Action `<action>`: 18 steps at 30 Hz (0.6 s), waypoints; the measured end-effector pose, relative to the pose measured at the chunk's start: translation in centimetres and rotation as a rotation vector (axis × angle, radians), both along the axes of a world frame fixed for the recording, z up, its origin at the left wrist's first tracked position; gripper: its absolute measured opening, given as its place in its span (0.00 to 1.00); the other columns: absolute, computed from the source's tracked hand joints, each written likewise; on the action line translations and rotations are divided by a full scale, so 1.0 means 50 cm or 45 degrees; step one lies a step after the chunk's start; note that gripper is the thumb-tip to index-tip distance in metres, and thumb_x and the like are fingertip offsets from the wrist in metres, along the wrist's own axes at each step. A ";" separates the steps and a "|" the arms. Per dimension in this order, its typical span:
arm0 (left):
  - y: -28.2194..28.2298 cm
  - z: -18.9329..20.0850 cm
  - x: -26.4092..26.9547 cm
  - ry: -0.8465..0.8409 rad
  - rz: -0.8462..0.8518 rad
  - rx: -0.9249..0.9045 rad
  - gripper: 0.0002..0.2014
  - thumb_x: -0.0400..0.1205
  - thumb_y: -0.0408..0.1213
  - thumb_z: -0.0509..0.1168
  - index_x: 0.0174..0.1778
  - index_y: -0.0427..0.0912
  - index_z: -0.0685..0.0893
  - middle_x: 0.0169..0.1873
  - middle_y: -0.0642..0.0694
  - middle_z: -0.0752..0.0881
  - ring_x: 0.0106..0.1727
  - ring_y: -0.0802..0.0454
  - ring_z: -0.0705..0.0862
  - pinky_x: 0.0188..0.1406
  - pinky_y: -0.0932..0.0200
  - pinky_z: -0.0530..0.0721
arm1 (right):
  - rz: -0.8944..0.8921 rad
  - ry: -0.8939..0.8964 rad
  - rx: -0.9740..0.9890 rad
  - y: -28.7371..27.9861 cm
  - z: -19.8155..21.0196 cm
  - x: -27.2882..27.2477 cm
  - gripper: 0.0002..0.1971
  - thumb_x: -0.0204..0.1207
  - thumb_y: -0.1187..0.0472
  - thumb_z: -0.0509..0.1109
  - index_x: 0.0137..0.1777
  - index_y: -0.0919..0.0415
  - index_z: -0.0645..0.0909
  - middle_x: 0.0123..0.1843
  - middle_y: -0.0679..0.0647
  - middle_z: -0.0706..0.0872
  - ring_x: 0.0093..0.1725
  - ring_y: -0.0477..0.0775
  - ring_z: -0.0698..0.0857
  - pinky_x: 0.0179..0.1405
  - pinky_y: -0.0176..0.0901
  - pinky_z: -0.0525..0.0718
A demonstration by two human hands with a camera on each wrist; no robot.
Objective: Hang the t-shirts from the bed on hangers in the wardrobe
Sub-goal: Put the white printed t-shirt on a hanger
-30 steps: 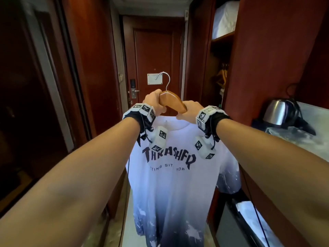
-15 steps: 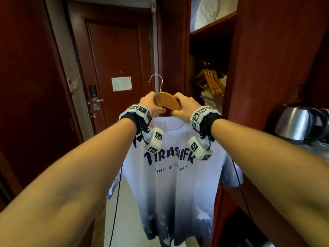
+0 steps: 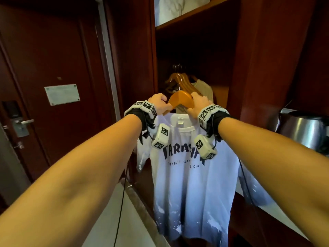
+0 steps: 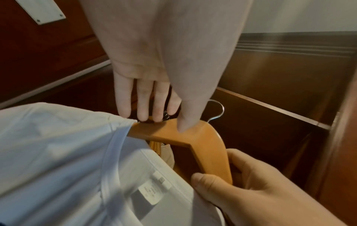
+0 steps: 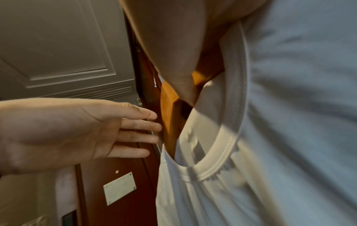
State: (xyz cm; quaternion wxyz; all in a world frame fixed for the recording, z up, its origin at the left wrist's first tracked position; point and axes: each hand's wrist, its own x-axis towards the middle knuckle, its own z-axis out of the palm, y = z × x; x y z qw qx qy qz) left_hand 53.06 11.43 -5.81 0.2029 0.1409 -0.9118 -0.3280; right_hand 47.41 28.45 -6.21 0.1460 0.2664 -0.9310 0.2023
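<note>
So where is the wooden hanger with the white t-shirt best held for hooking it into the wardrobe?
Grip the wooden hanger on its bare sloping arms near the middle, one each side, coming from the front. The t-shirt covers the arms further out, and the metal hook rises from the middle, so it is left free. The left hand and right hand hold it there.

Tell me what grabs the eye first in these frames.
The white t-shirt with dark lettering, hanging centre frame on a wooden hanger. The left hand and right hand hold the hanger by its two arms, in front of the open wardrobe, where empty wooden hangers hang.
</note>
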 end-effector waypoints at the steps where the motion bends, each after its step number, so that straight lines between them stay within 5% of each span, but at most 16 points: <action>1: -0.015 0.002 -0.034 0.012 -0.057 0.051 0.15 0.71 0.45 0.75 0.51 0.48 0.82 0.49 0.47 0.87 0.51 0.47 0.85 0.59 0.47 0.86 | -0.033 0.001 -0.008 -0.015 0.001 -0.032 0.22 0.77 0.56 0.71 0.68 0.57 0.70 0.58 0.63 0.84 0.54 0.69 0.85 0.51 0.57 0.84; 3: -0.039 0.007 -0.094 0.001 -0.178 0.153 0.06 0.76 0.38 0.72 0.42 0.47 0.80 0.46 0.43 0.83 0.49 0.45 0.83 0.55 0.44 0.85 | -0.101 -0.012 -0.001 -0.039 0.008 -0.086 0.22 0.78 0.60 0.71 0.70 0.59 0.70 0.58 0.64 0.84 0.55 0.69 0.85 0.48 0.54 0.82; 10: -0.110 0.030 -0.264 -0.065 -0.433 0.200 0.03 0.81 0.34 0.67 0.47 0.39 0.85 0.47 0.34 0.89 0.50 0.37 0.90 0.51 0.42 0.90 | -0.364 -0.040 0.041 -0.094 0.033 -0.210 0.25 0.79 0.60 0.72 0.73 0.62 0.70 0.63 0.65 0.84 0.60 0.71 0.85 0.50 0.55 0.81; 12: -0.130 0.033 -0.316 -0.043 -0.467 0.176 0.06 0.82 0.34 0.67 0.50 0.37 0.86 0.48 0.35 0.90 0.49 0.39 0.91 0.41 0.47 0.92 | -0.455 -0.075 0.076 -0.099 0.042 -0.236 0.21 0.78 0.63 0.72 0.69 0.64 0.73 0.62 0.64 0.84 0.59 0.70 0.85 0.48 0.54 0.80; 18: -0.194 0.037 -0.491 0.091 -0.521 0.045 0.06 0.80 0.35 0.66 0.43 0.44 0.88 0.42 0.45 0.90 0.44 0.49 0.91 0.34 0.55 0.91 | -0.703 -0.079 0.149 -0.132 0.046 -0.334 0.14 0.82 0.64 0.65 0.66 0.67 0.76 0.62 0.63 0.85 0.61 0.67 0.85 0.46 0.50 0.77</action>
